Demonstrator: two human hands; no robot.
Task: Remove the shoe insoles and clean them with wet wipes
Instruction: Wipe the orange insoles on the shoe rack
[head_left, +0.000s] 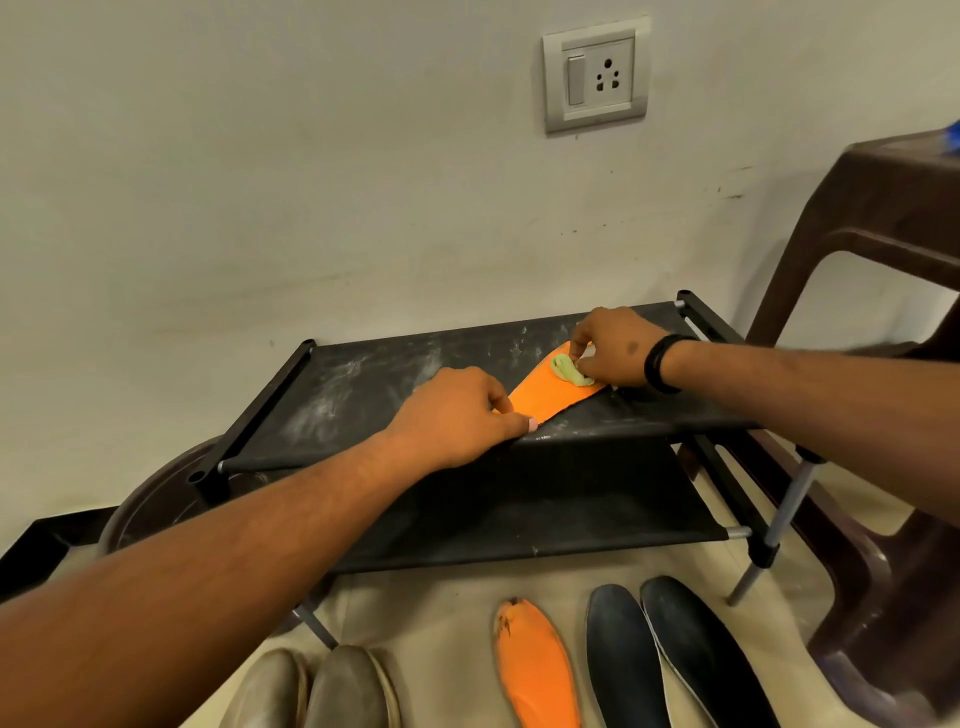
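Orange foam shoe insole (540, 392) lies flat on top tier of black fabric two-tier shoe rack (363, 384), slanting from near-left to far-right. Rack stands against off-white wall (260, 156); top fabric dusty with white smears. Brown plastic chair (883, 218) to the right of rack, just beside it. Left hand (457, 415) pins the insole's near end, fingers curled down on it, thumb at the edge. Right hand (615, 345), black band (662, 364) on wrist, pinches a crumpled pale green wet wipe (569, 370) and presses it on the insole's far end. On beige floor in front: second orange insole (535, 665) with dark marks at toe, two dark blue insoles (675, 654) side by side, pair of grey-beige shoes (317, 691) at bottom edge. Grey wall socket with switch (596, 75) above rack.
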